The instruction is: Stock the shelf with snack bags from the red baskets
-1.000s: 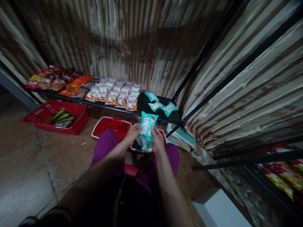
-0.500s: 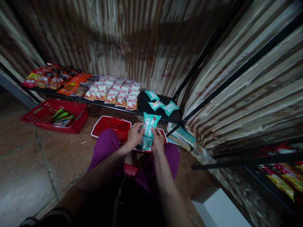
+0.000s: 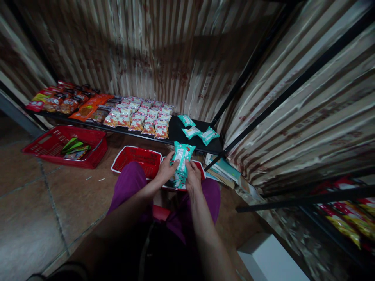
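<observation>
A teal snack bag (image 3: 184, 153) is held between my two hands, above a red basket (image 3: 202, 168) with a white rim. My left hand (image 3: 167, 168) grips its left side with the thumb on the front. On the right side, my right hand (image 3: 192, 173) is closed on the same bag. More teal bags (image 3: 179, 181) lie in the basket below, partly covered by my hands. On the black shelf (image 3: 175, 128) ahead, three teal bags (image 3: 191, 132) lie loosely near the right end.
White-and-orange snack bags (image 3: 148, 121) stand in rows along the shelf, with orange and red packets (image 3: 70, 101) further left. A second red basket (image 3: 137, 158) and a larger one (image 3: 93, 150) sit on the floor. Black rack bars (image 3: 249, 130) slant at right, above stacked books (image 3: 224, 168).
My left hand has closed onto the bag's left side, its fingers now against it. The bag has tilted slightly and stays over the basket.
</observation>
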Action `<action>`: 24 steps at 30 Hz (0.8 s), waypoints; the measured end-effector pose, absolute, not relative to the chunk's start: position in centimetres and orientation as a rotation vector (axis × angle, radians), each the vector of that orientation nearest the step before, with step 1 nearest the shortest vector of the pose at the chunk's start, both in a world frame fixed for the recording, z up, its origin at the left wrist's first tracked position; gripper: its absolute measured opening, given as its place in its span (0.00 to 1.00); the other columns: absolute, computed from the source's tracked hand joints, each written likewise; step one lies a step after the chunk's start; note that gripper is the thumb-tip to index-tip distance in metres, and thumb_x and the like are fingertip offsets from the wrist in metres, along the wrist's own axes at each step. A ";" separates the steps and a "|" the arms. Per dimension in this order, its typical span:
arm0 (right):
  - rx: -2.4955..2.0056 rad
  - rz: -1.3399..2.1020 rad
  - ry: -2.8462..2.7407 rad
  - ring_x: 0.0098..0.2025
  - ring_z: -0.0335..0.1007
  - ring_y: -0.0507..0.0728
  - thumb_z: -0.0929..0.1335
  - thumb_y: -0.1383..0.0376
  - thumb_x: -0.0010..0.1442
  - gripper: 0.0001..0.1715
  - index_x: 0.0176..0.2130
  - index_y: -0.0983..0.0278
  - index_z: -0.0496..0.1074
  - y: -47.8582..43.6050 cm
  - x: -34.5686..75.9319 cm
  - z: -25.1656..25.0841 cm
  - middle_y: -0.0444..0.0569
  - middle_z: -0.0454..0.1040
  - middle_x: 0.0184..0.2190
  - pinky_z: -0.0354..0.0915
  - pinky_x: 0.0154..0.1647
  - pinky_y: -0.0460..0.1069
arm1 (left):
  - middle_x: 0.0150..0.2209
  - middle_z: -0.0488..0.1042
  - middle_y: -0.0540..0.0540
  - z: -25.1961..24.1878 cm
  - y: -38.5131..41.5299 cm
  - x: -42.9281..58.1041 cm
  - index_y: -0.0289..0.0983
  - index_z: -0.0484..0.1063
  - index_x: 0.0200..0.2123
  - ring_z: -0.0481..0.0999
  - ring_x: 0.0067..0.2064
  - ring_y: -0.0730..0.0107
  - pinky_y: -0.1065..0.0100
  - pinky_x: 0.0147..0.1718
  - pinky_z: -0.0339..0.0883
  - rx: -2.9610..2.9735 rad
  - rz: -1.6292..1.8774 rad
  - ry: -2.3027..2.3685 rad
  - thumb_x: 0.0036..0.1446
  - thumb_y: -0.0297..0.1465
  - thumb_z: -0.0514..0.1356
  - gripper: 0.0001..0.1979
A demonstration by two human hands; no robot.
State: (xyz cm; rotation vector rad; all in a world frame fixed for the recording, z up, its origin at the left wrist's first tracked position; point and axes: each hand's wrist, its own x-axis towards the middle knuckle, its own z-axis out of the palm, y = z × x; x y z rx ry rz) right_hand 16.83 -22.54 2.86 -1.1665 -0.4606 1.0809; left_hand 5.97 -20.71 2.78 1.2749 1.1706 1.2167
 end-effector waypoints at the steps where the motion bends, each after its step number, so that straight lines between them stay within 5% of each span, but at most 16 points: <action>1: -1.170 1.082 -0.453 0.30 0.76 0.55 0.76 0.56 0.34 0.26 0.35 0.63 0.75 -22.5 16.8 2.8 0.44 0.80 0.27 0.70 0.30 0.48 | 0.47 0.74 0.45 2.9 -20.7 6.0 0.41 0.69 0.51 0.71 0.50 0.58 0.62 0.50 0.63 1.265 1.213 1.170 0.47 0.35 0.64 0.25; 17: -1.208 1.012 -0.510 0.33 0.74 0.56 0.74 0.54 0.39 0.28 0.41 0.63 0.74 -22.6 17.1 2.8 0.46 0.79 0.31 0.69 0.33 0.49 | 0.49 0.72 0.44 2.9 -20.6 6.4 0.42 0.71 0.49 0.71 0.48 0.61 0.61 0.50 0.64 1.276 1.247 1.262 0.48 0.30 0.62 0.22; 24: -1.471 0.456 -1.020 0.49 0.67 0.60 0.67 0.54 0.51 0.26 0.47 0.64 0.72 -23.2 16.7 3.4 0.53 0.74 0.46 0.59 0.54 0.56 | 0.48 0.73 0.45 3.2 -21.0 7.0 0.41 0.70 0.48 0.71 0.50 0.61 0.63 0.51 0.63 1.144 1.244 1.029 0.48 0.34 0.65 0.22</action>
